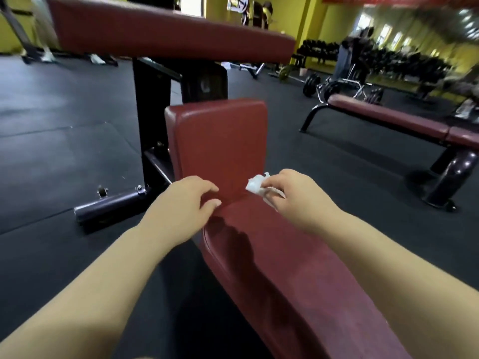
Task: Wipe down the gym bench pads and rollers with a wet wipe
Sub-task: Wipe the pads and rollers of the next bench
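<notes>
A dark red bench runs away from me: a long back pad [298,281] near me, a shorter seat pad [220,141] beyond it, and a wide red arm pad [166,29] above at the back. My right hand [293,195] pinches a crumpled white wet wipe [255,186] at the seam between the two lower pads. My left hand [181,206] rests on the left edge of the same seam, with its fingers loosely bent over the pad. A damp dark patch shows on the near pad.
The black steel frame [153,112] and a floor bar [114,203] stand to the left on the dark rubber floor. A second red flat bench [388,117] stands at the right. Dumbbell racks [404,60] and weight plates line the yellow back wall.
</notes>
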Tool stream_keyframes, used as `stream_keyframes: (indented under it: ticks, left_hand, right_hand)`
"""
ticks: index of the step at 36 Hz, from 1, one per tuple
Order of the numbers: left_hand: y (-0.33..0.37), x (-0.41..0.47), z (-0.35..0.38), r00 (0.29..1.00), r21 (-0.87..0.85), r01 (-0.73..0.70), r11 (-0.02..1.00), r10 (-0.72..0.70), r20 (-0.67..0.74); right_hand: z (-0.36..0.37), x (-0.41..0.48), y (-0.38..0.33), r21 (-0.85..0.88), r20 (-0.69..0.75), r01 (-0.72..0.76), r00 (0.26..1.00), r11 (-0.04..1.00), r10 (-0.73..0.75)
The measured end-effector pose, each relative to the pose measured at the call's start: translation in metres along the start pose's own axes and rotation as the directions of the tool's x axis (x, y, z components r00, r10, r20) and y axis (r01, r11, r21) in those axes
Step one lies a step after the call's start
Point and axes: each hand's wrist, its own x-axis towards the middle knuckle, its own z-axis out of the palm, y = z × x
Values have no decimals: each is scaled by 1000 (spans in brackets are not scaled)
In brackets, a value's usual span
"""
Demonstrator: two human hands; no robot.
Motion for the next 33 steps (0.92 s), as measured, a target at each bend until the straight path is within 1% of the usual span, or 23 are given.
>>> stream_keyframes:
  ticks: [4, 7, 10, 14, 17, 19, 22, 24, 26, 27, 30, 33]
  left_hand:
    - [-14, 27, -30, 978, 29, -24, 999, 30, -204]
    - [-24, 47, -48, 946, 25, 45, 999, -34, -322]
    - [-37, 65, -60, 932, -6, 118, 993, -112, -345]
    - [-54, 87, -64, 939, -100, 167, 981, -189, -287]
    - [-61, 94, -63, 945, -205, 153, 967, -203, -255]
    - [-67, 95, -62, 943, -246, 139, 959, -204, -262]
    - [-75, 95, -60, 945, -231, 107, 967, -171, -279]
    - [-79, 95, -57, 943, -272, 80, 959, -161, -290]
    - [-82, 95, -53, 936, -325, 55, 944, -162, -311]
    - [-84, 95, -51, 934, -343, 44, 938, -161, -319]
    - [-85, 95, -48, 933, -327, 18, 945, -133, -333]
    - [-84, 96, -49, 928, -270, -9, 963, -93, -362]
  right_hand:
    - [-11, 29, -15, 115, -194, -17, 980, 993, 39]
    - [-17, 54, -27, 192, -299, 0, 952, 981, 58]
    - [-18, 84, -42, 242, -337, 31, 940, 970, 54]
    - [-11, 125, -65, 251, -383, 140, 923, 958, -35]
    - [0, 151, -84, 202, -399, 228, 908, 953, -132]
    - [10, 164, -94, 129, -390, 325, 885, 937, -254]
    - [21, 176, -99, -37, -324, 443, 843, 896, -430]
    - [23, 180, -93, -99, -282, 471, 831, 876, -479]
    - [19, 187, -80, -120, -269, 441, 848, 889, -457]
    - [16, 191, -71, -136, -266, 392, 870, 910, -414]
    - [2, 204, -37, -145, -297, 182, 929, 972, -219]
    - [-6, 205, -16, -80, -301, 56, 951, 995, -78]
